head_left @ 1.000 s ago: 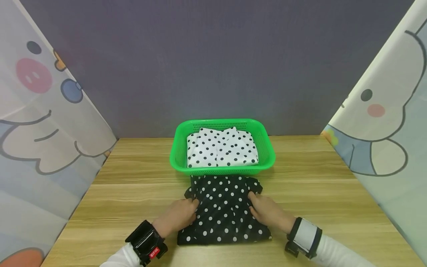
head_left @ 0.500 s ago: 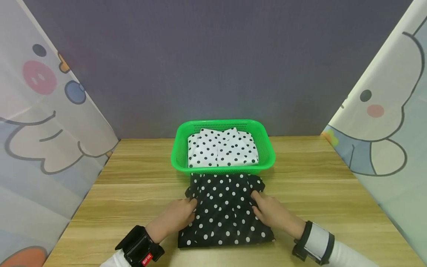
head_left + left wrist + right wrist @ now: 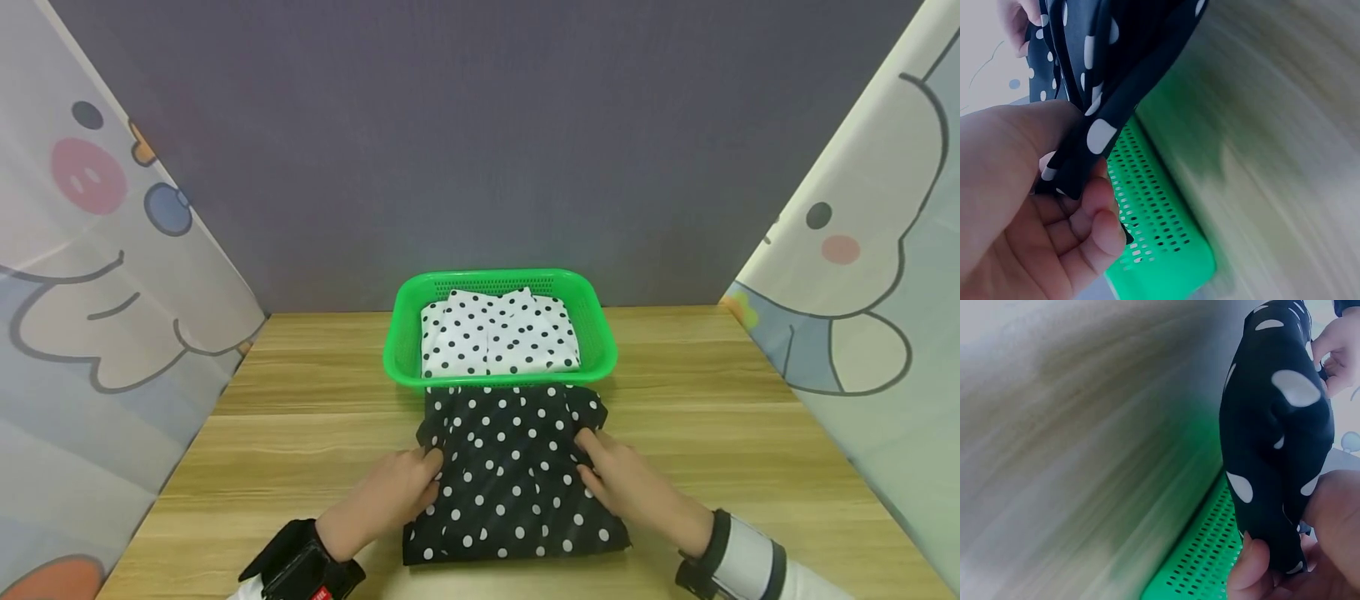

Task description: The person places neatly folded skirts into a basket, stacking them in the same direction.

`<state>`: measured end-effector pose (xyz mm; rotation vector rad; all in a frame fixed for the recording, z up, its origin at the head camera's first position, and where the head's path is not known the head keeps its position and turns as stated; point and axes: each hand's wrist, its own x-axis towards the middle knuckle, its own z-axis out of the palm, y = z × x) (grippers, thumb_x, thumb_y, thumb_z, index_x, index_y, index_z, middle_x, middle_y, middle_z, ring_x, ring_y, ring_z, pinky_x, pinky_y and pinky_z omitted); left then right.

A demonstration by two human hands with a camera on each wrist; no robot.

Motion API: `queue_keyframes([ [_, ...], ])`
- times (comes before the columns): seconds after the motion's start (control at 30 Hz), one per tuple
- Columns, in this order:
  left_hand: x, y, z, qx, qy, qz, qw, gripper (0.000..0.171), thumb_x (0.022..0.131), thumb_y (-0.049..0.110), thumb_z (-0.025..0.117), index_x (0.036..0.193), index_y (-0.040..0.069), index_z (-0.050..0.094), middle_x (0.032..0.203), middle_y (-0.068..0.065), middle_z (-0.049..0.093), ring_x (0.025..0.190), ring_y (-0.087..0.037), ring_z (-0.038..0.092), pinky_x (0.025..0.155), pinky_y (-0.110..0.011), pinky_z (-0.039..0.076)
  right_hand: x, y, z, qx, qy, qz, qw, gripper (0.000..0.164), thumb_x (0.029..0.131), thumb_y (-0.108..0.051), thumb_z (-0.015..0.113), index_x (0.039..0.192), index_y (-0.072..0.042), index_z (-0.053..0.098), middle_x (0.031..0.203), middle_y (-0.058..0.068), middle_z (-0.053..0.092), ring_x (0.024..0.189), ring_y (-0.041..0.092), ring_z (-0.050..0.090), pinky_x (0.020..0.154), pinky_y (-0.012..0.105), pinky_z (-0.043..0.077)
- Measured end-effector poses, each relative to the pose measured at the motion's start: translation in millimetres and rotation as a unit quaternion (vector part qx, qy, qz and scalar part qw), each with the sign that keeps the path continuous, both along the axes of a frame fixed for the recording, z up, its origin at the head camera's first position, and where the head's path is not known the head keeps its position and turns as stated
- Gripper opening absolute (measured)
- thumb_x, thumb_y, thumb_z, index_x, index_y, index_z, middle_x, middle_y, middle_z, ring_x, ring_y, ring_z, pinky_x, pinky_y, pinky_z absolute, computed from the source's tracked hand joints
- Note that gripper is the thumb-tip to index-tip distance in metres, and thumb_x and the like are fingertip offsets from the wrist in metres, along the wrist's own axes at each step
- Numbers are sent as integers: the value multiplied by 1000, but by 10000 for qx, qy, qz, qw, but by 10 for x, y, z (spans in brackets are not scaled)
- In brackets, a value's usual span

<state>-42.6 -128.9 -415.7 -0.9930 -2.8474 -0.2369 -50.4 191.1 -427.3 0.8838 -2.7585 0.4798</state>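
Note:
A folded black cloth garment with white dots (image 3: 510, 475) spans the space between my two hands. My left hand (image 3: 393, 492) pinches its left side, and my right hand (image 3: 626, 479) pinches its right side. In the left wrist view, layered folds of the cloth (image 3: 1102, 136) run between the thumb and curled fingers (image 3: 1104, 234). The right wrist view shows the garment's thick folded edge (image 3: 1272, 444) gripped between thumb and fingers (image 3: 1250, 565). At the garment's far edge stands a green perforated basket (image 3: 397, 358), holding a folded white garment with black dots (image 3: 498, 333).
The basket stands at the back of a wood-grain table (image 3: 750, 467), near a dark grey panel (image 3: 480, 150). Cartoon-printed sheets (image 3: 112, 333) flank the table on the left and right (image 3: 847, 350). Each wrist wears a strapped device (image 3: 300, 562).
The black dotted garment appears larger and a little farther right, its far edge closer over the basket's front. My right hand has shifted right; both hands keep their grip.

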Motion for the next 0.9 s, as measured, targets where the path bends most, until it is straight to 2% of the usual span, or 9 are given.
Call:
queue_keyframes([
  [0.17, 31, -1, 76, 135, -9, 35, 9999, 16, 77, 11, 66, 75, 11, 51, 62, 7, 46, 50, -3, 38, 42, -16, 30, 18, 1, 60, -63, 185, -17, 9998, 26, 76, -6, 68, 96, -7, 51, 81, 2, 55, 64, 8, 53, 51, 22, 47],
  [0.37, 137, -27, 128, 270, 160, -9, 9995, 17, 76, 10, 66, 72, 12, 50, 59, 9, 43, 48, 0, 35, 41, -14, 28, 110, -4, 121, -122, 162, -19, 9998, 27, 76, -7, 69, 96, -8, 51, 81, 0, 55, 63, 5, 51, 50, 20, 45],
  [0.5, 173, -42, 190, 429, 420, -76, 9982, 19, 74, 9, 67, 73, 11, 48, 59, 8, 43, 49, 0, 36, 41, -13, 28, 110, -5, 143, -274, 541, 65, 9981, 31, 73, -5, 71, 97, -7, 50, 82, 1, 56, 62, 5, 53, 50, 18, 46],
  [0.6, 139, -49, 249, 494, 700, -116, 9963, 22, 73, 7, 68, 74, 11, 47, 60, 8, 43, 50, -1, 37, 42, -14, 29, 56, -10, 181, -382, 947, 155, 9947, 35, 70, -3, 73, 97, -6, 50, 82, 3, 57, 62, 8, 57, 49, 17, 46],
  [0.73, 32, -54, 319, 413, 1001, -93, 9941, 24, 72, 7, 69, 73, 11, 45, 60, 7, 42, 49, -3, 36, 41, -15, 28, -53, -17, 259, -400, 1213, 211, 9916, 36, 70, -2, 73, 98, -4, 49, 82, 6, 57, 60, 11, 57, 48, 19, 46],
  [0.9, -140, -55, 381, 318, 1117, -39, 9932, 23, 72, 7, 69, 73, 10, 45, 59, 5, 42, 47, -5, 38, 39, -16, 26, -210, -27, 335, -318, 1207, 120, 9921, 33, 73, -4, 71, 98, -4, 50, 81, 5, 55, 58, 9, 53, 47, 21, 45],
])
